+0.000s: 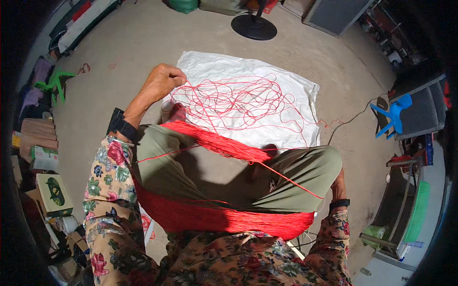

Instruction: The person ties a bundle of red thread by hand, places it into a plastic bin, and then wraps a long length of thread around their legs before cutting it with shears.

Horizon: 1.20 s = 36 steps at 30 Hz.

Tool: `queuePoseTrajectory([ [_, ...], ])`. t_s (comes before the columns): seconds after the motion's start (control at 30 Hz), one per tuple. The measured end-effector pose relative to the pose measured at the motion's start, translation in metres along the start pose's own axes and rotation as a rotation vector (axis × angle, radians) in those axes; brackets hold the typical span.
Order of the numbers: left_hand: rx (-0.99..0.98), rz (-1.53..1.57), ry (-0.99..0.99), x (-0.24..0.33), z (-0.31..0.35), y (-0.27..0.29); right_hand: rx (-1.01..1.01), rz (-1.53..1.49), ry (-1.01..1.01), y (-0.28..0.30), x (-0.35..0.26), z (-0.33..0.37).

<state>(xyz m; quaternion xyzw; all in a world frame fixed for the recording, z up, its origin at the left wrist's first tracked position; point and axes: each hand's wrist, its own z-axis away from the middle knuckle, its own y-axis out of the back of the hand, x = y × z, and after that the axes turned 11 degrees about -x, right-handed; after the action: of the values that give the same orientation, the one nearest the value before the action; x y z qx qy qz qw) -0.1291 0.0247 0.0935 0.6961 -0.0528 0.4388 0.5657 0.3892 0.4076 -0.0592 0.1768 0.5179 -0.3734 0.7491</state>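
Note:
My left hand (162, 82) is raised past my left knee, its thumb and fingers pinched on a thin red cord. That cord runs into a loose tangle of red cord (234, 102) spread over a white woven sheet (210, 64) on the floor. A thick skein of red cord (224, 217) loops around both my bent knees, one band across my lap and another across the shins. My right hand (339, 185) is down at the outer side of my right knee; the knee hides its fingers, so what it holds does not show.
A black round stand base (254, 27) is on the floor ahead. A blue stool (395, 117) lies tipped at the right, near a dark cable (348, 121). At the left are a green stool (58, 85) and a box (54, 194). A metal-framed rack (405, 205) stands at the right.

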Motion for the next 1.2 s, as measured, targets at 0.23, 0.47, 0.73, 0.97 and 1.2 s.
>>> queuePoseTrajectory([
  [0.23,-0.012,-0.029,-0.008,-0.014,-0.026,-0.018,-0.084,0.287,0.069,0.012,0.003,-0.006],
  [0.47,-0.022,-0.072,0.002,-0.025,-0.036,-0.051,-0.026,-0.023,-0.073,0.012,0.001,-0.004],
  [0.73,-0.207,0.072,-0.030,-0.002,-0.041,-0.063,-0.066,0.091,-0.061,-0.004,-0.006,-0.005],
  [0.97,-0.442,0.249,-0.111,0.082,-0.046,-0.081,-0.061,0.345,0.103,0.005,-0.022,0.007],
  [1.2,-0.544,0.488,-0.165,0.171,-0.043,-0.103,-0.096,0.155,-0.048,-0.056,-0.065,0.006],
])
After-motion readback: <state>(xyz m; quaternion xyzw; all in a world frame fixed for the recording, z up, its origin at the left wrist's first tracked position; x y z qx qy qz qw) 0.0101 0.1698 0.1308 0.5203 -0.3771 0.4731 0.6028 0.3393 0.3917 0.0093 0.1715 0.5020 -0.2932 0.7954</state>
